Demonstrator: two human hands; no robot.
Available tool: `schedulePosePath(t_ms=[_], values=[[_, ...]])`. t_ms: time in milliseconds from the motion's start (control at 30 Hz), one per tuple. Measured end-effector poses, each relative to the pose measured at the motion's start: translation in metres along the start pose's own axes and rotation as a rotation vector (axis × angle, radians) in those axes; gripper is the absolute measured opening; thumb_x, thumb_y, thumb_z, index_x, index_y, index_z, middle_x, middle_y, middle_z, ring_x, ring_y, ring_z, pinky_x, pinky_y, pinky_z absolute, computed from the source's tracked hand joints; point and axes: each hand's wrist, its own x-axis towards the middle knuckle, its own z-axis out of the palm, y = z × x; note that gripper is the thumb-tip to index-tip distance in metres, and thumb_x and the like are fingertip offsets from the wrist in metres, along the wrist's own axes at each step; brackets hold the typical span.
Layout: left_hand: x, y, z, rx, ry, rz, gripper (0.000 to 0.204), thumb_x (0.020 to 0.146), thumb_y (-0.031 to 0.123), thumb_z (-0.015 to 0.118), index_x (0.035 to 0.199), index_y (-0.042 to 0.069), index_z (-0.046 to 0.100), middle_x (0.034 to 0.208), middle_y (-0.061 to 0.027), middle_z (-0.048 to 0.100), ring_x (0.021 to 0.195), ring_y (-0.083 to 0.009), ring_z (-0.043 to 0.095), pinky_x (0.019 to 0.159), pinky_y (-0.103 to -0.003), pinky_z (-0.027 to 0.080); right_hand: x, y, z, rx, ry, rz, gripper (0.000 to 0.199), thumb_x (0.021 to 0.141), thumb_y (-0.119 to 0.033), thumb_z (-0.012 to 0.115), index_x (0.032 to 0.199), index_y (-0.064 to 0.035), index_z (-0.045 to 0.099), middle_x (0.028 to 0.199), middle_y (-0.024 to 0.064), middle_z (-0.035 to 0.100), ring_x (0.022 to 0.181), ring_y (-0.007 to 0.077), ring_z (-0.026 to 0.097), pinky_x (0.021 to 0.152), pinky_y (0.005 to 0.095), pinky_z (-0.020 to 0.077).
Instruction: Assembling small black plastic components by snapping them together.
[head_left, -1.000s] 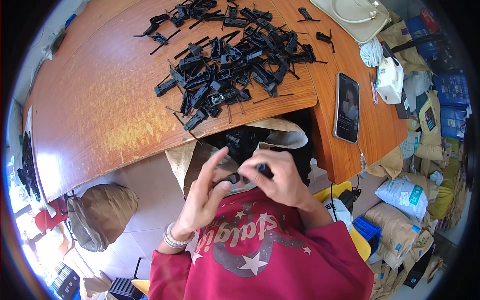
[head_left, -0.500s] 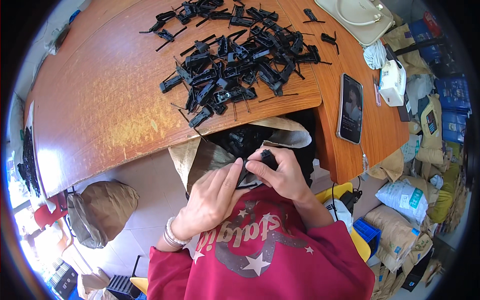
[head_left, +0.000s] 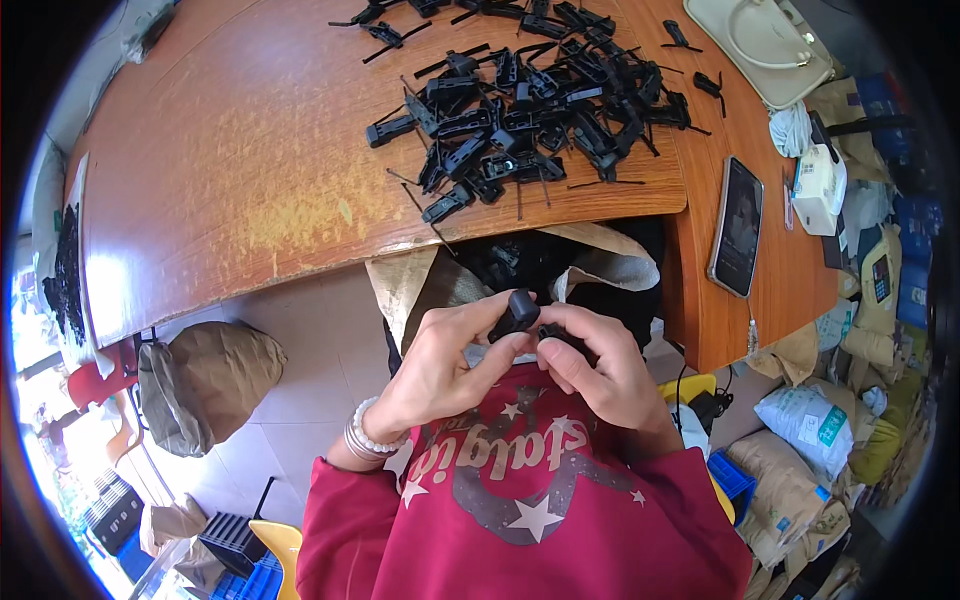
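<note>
My left hand (head_left: 445, 350) is closed on a black plastic part (head_left: 517, 312) whose rounded, blocky end points up. Beside it, my right hand (head_left: 605, 372) pinches another dark piece (head_left: 562, 338), mostly covered by the fingers. The fingertips of both hands nearly meet above my lap; whether the two pieces join cannot be seen. Just beyond my hands, an open brown paper bag (head_left: 402, 290) holds dark items below the table edge. On the wooden table (head_left: 220, 170) lies a heap of similar black plastic clip-like parts (head_left: 520, 120), several with thin rods sticking out.
A phone (head_left: 736, 228) lies on the table's right section, near a white box (head_left: 820, 190) and a cream handbag (head_left: 765, 45). A brown sack (head_left: 215, 385) stands on the floor at left. Packages and a blue crate (head_left: 733, 478) crowd the right side.
The view has shifted, so the table and heap sit farther right. My left hand now grips an upright black part; earlier a black block end showed in my right hand.
</note>
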Motion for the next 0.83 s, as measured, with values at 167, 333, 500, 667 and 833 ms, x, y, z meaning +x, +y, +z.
schedulePosePath(t_ms=[167,333,500,667,833], values=[[-0.003,0.003,-0.002,0.074,-0.016,0.055,0.033,0.079,-0.003,0.059,0.111,-0.008,0.057,0.075,-0.0157,0.063,0.062,-0.0203,0.063,0.058,-0.028,0.049,0.003,-0.004,0.000,-0.022,-0.032,0.029,0.028,0.089,-0.011,0.056,0.111,0.0070,0.055,0.099,0.0184,0.064,0.088,0.0208,0.064,0.074,0.0288,0.0484],[-0.004,-0.008,-0.001,0.145,0.010,0.259,0.039,0.078,-0.001,0.064,0.114,-0.010,0.051,0.074,-0.0209,0.058,0.062,-0.0368,0.059,0.053,-0.037,0.047,0.008,-0.001,-0.006,0.057,-0.075,0.096,0.027,0.088,-0.011,0.058,0.108,0.0068,0.057,0.086,0.0125,0.065,0.074,0.0160,0.064,0.065,0.0262,0.0480],[0.001,-0.018,-0.001,0.219,0.027,0.293,0.042,0.080,0.002,0.064,0.117,-0.009,0.049,0.078,-0.0233,0.057,0.064,-0.0392,0.058,0.055,-0.039,0.047,0.012,0.008,-0.005,0.411,-0.048,0.292,0.022,0.090,-0.011,0.058,0.104,0.0058,0.058,0.069,-0.0006,0.055,0.052,0.0038,0.047,0.047,0.0198,0.0368],[0.037,-0.022,-0.041,0.412,0.229,0.416,0.010,0.078,0.007,0.065,0.086,0.000,0.064,0.082,-0.0139,0.063,0.078,-0.0291,0.061,0.067,-0.036,0.049,0.011,0.012,-0.009,-0.245,-0.018,0.079,0.029,0.086,-0.009,0.056,0.110,0.0074,0.059,0.068,0.0158,0.063,0.061,0.0181,0.063,0.062,0.0281,0.0476],[0.092,-0.047,-0.098,1.044,0.586,0.149,0.025,0.078,0.006,0.065,0.102,0.006,0.061,0.114,-0.0176,0.053,0.101,-0.0292,0.053,0.080,-0.037,0.046,0.009,0.011,-0.012,-0.224,-0.069,0.023,0.029,0.086,-0.008,0.057,0.111,0.0057,0.060,0.068,0.0144,0.064,0.061,0.0189,0.063,0.062,0.0280,0.0480]])
